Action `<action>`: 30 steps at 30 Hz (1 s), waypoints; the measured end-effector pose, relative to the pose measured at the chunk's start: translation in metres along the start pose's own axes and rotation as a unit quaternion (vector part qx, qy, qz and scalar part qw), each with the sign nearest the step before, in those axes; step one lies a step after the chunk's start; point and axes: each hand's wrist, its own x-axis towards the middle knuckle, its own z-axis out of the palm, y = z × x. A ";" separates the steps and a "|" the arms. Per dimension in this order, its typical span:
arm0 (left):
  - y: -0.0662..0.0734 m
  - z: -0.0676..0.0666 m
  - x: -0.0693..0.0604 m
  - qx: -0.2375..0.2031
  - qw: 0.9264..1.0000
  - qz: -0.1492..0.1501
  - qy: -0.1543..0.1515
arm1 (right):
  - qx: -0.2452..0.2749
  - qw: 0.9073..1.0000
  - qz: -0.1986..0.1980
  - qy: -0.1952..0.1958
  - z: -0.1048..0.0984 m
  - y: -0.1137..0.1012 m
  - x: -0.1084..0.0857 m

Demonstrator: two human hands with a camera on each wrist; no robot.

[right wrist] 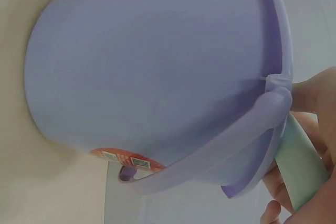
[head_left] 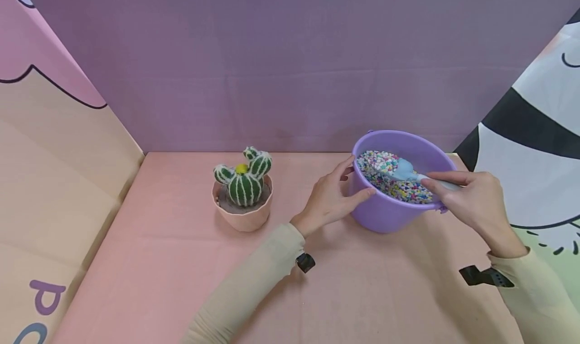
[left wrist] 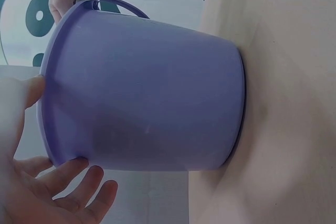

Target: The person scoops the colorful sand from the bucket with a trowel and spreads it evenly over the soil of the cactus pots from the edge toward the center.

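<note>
A purple bucket (head_left: 385, 215) stands on the table, holding many small multicoloured pebbles (head_left: 410, 192). My left hand (head_left: 326, 198) touches its left side, the thumb at the rim and the fingers spread along the wall, as the left wrist view also shows. My right hand (head_left: 476, 203) grips the handle of a light blue scoop (head_left: 403, 168) over the bucket's near right rim. Pebbles lie in the scoop's blade, just above the others inside the bucket. In the right wrist view the pale scoop handle (right wrist: 300, 161) lies within my fingers; the blade is hidden there.
A potted cactus (head_left: 244, 190), green with white stripes and a yellow top, stands left of my left hand. The bucket's carrying handle (right wrist: 210, 150) hangs down its side. A purple wall (head_left: 290, 67) rises behind the pink table (head_left: 181, 268).
</note>
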 end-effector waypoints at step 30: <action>0.000 0.001 -0.001 -0.007 1.000 0.017 0.000 | 0.013 1.000 0.012 0.009 -0.002 0.003 -0.003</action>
